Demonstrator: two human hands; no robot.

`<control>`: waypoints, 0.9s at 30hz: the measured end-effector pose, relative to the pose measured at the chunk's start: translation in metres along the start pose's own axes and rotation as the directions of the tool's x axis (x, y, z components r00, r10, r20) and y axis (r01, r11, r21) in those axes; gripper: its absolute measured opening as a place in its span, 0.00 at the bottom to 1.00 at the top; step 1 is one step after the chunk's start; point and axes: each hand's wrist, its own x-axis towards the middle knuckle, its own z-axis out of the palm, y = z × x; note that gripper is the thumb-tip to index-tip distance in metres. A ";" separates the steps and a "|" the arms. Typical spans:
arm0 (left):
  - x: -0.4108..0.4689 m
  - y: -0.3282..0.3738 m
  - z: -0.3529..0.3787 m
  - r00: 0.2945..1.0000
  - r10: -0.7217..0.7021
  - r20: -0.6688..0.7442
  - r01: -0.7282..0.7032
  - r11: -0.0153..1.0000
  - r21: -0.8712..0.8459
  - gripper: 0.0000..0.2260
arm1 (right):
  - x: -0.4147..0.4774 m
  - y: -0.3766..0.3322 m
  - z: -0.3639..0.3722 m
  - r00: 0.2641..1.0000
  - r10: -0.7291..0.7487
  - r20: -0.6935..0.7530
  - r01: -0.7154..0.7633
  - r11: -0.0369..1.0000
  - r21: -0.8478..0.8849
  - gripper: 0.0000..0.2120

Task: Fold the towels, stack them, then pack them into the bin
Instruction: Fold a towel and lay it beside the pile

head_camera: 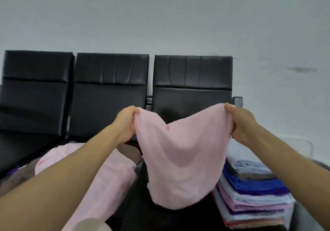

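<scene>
A pink towel (pixel 180 152) hangs in the air in front of the black seats, sagging in the middle between my two hands. My left hand (pixel 125 123) pinches its upper left corner and my right hand (pixel 240 123) pinches its upper right corner. Below my left arm another pink towel (pixel 110 177) lies loose on the seat, with brown and purple cloth beside it. A stack of folded towels (pixel 253 193) in light blue, dark blue, purple and pink sits at the lower right. No bin shows in the view.
A row of three black padded seats (pixel 110 94) stands against a pale wall. A grey metal armrest (pixel 237 101) ends the row on the right. The dark seat surface (pixel 135 211) shows under the hanging towel.
</scene>
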 end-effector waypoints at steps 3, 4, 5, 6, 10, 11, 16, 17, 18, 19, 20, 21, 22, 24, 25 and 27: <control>-0.005 0.046 -0.002 0.993 0.079 -0.091 -0.069 0.992 0.105 0.11 | -0.001 -0.041 0.000 0.995 -0.067 -0.072 0.067 0.998 0.002 0.16; -0.008 0.060 -0.003 0.989 0.098 -0.113 -0.081 0.986 0.145 0.10 | -0.001 -0.052 0.000 0.992 -0.097 -0.082 0.097 0.995 -0.008 0.17; -0.011 0.073 -0.005 0.985 0.121 -0.125 -0.097 0.979 0.179 0.09 | -0.004 -0.063 -0.001 0.987 -0.130 -0.090 0.129 0.991 -0.021 0.17; -0.014 0.083 -0.007 0.982 0.139 -0.131 -0.112 0.974 0.195 0.09 | -0.007 -0.071 -0.003 0.984 -0.153 -0.089 0.150 0.988 -0.036 0.16; -0.028 0.111 -0.019 0.968 0.215 -0.127 -0.184 0.958 0.220 0.14 | -0.018 -0.095 -0.008 0.978 -0.197 -0.064 0.192 0.978 -0.085 0.15; -0.032 0.117 -0.020 0.966 0.214 -0.144 -0.182 0.961 0.208 0.14 | -0.021 -0.100 -0.008 0.977 -0.207 -0.050 0.202 0.975 -0.092 0.15; -0.045 0.137 -0.030 0.965 0.190 -0.183 -0.170 0.978 0.117 0.15 | -0.031 -0.119 -0.004 0.974 -0.227 -0.010 0.217 0.945 -0.244 0.11; -0.049 0.139 -0.032 0.969 0.184 -0.165 -0.167 0.980 0.112 0.16 | -0.031 -0.121 -0.004 0.971 -0.237 -0.018 0.219 0.922 -0.320 0.12; -0.050 0.140 -0.033 0.971 0.178 -0.157 -0.161 0.980 0.115 0.16 | -0.032 -0.124 -0.004 0.969 -0.247 -0.024 0.219 0.896 -0.387 0.13; -0.052 0.142 -0.034 0.973 0.176 -0.147 -0.158 0.980 0.121 0.17 | -0.034 -0.127 -0.004 0.967 -0.254 -0.029 0.216 0.872 -0.439 0.15; -0.052 0.143 -0.034 0.974 0.175 -0.145 -0.157 0.979 0.127 0.17 | -0.034 -0.129 -0.004 0.966 -0.259 -0.025 0.217 0.856 -0.470 0.16; -0.052 0.144 -0.035 0.973 0.180 -0.147 -0.160 0.978 0.135 0.18 | -0.036 -0.131 -0.003 0.965 -0.262 -0.013 0.224 0.847 -0.482 0.17; -0.050 0.145 -0.035 0.970 0.188 -0.154 -0.164 0.974 0.154 0.18 | -0.038 -0.132 -0.003 0.969 -0.247 0.013 0.223 0.849 -0.478 0.19; -0.050 0.145 -0.037 0.963 0.217 -0.158 -0.172 0.952 0.255 0.17 | -0.041 -0.133 -0.003 0.967 -0.238 0.087 0.250 0.843 -0.477 0.10; -0.051 0.144 -0.037 0.960 0.236 -0.149 -0.175 0.925 0.336 0.17 | -0.045 -0.134 -0.003 0.964 -0.229 0.131 0.264 0.834 -0.485 0.05; -0.053 0.144 -0.040 0.957 0.267 -0.114 -0.183 0.859 0.479 0.14 | -0.051 -0.136 -0.006 0.951 -0.191 0.244 0.292 0.811 -0.506 0.08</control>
